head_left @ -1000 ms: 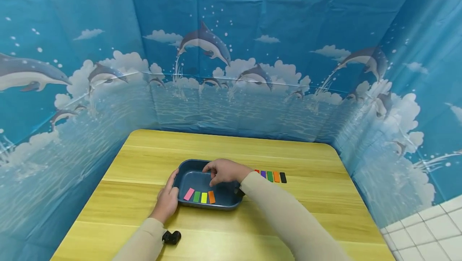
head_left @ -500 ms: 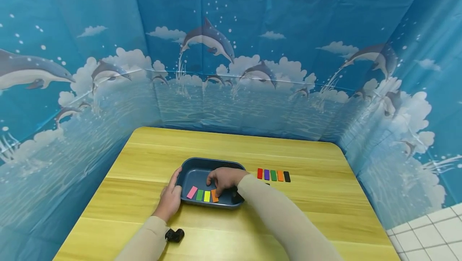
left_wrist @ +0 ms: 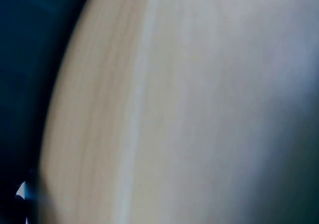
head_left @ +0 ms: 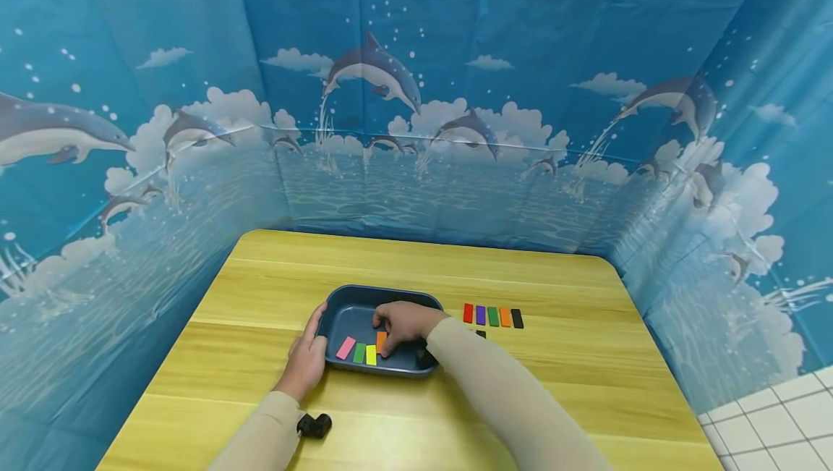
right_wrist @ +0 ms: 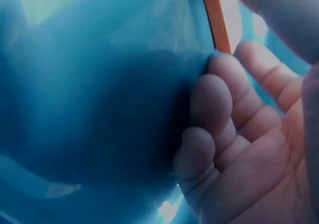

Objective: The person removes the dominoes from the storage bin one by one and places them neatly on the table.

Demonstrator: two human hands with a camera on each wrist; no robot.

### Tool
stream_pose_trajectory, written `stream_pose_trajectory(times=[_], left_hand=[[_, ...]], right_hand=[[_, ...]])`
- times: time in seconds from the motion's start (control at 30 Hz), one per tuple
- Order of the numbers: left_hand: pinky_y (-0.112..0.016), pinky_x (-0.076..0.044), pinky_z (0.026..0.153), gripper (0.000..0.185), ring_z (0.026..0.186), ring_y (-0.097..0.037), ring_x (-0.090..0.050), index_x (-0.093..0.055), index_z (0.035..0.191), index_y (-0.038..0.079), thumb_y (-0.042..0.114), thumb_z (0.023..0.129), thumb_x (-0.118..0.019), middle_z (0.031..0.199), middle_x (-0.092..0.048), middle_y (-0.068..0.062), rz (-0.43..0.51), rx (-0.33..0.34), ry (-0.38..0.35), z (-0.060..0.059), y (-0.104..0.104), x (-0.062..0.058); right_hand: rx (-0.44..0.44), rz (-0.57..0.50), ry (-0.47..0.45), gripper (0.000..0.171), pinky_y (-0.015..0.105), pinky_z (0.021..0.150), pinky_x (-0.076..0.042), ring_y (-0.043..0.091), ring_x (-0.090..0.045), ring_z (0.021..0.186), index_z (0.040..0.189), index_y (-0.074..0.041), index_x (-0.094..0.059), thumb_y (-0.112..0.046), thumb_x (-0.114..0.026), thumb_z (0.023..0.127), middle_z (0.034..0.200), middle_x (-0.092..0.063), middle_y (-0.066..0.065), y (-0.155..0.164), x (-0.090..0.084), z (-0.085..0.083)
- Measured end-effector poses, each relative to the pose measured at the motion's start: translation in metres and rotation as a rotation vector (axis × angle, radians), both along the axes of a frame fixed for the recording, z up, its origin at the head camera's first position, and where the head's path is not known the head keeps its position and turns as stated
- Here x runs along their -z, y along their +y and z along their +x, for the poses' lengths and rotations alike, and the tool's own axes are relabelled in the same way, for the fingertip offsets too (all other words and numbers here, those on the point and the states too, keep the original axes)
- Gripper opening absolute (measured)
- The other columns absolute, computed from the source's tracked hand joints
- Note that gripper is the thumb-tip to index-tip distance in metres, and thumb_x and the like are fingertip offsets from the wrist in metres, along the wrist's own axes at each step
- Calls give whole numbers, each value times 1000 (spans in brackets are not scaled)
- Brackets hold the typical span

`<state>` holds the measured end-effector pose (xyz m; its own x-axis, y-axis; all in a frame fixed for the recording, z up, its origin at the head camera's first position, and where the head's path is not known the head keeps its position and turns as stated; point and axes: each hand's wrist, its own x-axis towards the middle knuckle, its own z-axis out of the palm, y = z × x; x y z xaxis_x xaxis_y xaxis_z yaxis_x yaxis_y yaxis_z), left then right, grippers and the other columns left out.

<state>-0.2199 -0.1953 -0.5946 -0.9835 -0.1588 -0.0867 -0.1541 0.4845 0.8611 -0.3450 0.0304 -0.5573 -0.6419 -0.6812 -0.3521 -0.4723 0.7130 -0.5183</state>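
Note:
My left hand rests against the left side of a dark blue tray, fingers straight along its rim. Inside the tray my right hand pinches an orange block, which the right wrist view shows edge-on by the thumb and fingertips. To its left lie a yellow block, a green block and a tilted pink block, near the tray's front wall. In the left wrist view only blurred table and a dark curved edge show.
Right of the tray, a row of red, purple, green, orange and black blocks lies on the wooden table. A further black block is partly hidden by my right sleeve. A dolphin-print curtain surrounds the table.
My right hand has come down from above the tray onto the orange block and shifted it slightly away from me and leftward. The left hand stays at the tray's side.

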Motion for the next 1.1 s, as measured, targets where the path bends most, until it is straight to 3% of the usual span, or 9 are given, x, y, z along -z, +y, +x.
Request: stream_pose_trajectory(times=[0.27, 0.5, 0.7, 0.93, 1.1], left_hand=[[-76, -19, 123, 66, 153, -53, -26, -23, 167, 36, 15, 105, -29, 173, -30, -15, 17, 2, -5, 0, 1, 0], [-76, -19, 123, 66, 153, -53, -26, -22, 168, 36, 16, 105, -28, 173, -30, -16, 20, 6, -11, -1, 0, 3], [-78, -18, 122, 66, 154, -55, -24, -21, 168, 37, 17, 106, -29, 173, -28, -17, 16, 16, -14, -1, -1, 5], [-79, -19, 121, 66, 152, -55, -25, -19, 168, 39, 17, 106, -28, 172, -28, -20, 9, 25, -31, 1, -2, 1], [-79, -18, 121, 66, 153, -56, -24, -17, 169, 39, 18, 106, -28, 173, -26, -21, 5, 37, -44, 2, -1, -2]], right_hand=[[21, 19, 37, 35, 23, 67, -47, 10, -55, 75, 101, -22, -63, -24, -92, 81, 84, -60, -4, -1, -1, 3], [34, -35, 26, 32, 22, 65, -47, 9, -55, 70, 109, -18, -67, -16, -87, 84, 79, -61, -5, 1, -2, 0], [67, -148, -7, 37, 24, 69, -51, 12, -56, 72, 120, -13, -67, -12, -82, 87, 81, -63, -3, 12, -28, -2], [129, -245, 25, 41, 30, 75, -54, 17, -58, 80, 131, -10, -65, -10, -76, 91, 92, -66, 2, 63, -66, -6], [223, -231, 67, 42, 32, 75, -53, 18, -59, 82, 133, -10, -64, -12, -75, 92, 96, -66, 2, 124, -68, -3]])
